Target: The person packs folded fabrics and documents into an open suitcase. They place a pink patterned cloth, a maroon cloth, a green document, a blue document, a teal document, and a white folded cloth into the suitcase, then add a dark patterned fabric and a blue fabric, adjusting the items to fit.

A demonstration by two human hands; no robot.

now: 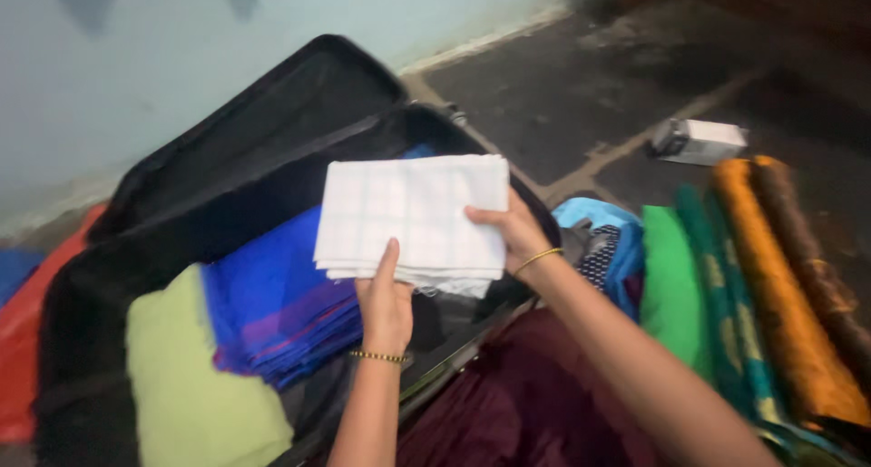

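1. Folded white cotton cloth with a faint check (413,215), held up in the middle of the view, above the open black soft-sided suitcase (263,150)
2. Left hand (386,304) closed on the near edge of the cloth, thumb pressed up on the top face, fingers hidden beneath; thin gold bangle at the wrist
3. Right hand (508,231) closed on the right edge, thumb on top, remaining fingers under the fold; another gold bangle there too
4. Judged light, soft and limp: layered edges at the near side already fanning slightly, so likely to sag or unfold if pinched by a single corner
5. Best hold, by the look of it: both sides at once, or flat under the stack with a thumb clamping the layers together; not slippery, not fragile
6. Inside the suitcase, below the cloth: folded blue fabric with purple stripes (272,317), and left of it a pale yellow-green folded garment (195,381)
7. Right of the suitcase, on the dark stone floor (544,86): bright green folded fabric (670,281), then teal, orange and brown patterned silks side by side
8. Far right, well apart from the hands: small white box (703,141) on the floor
9. Nearest the viewer: maroon cloth (522,403) under the right forearm
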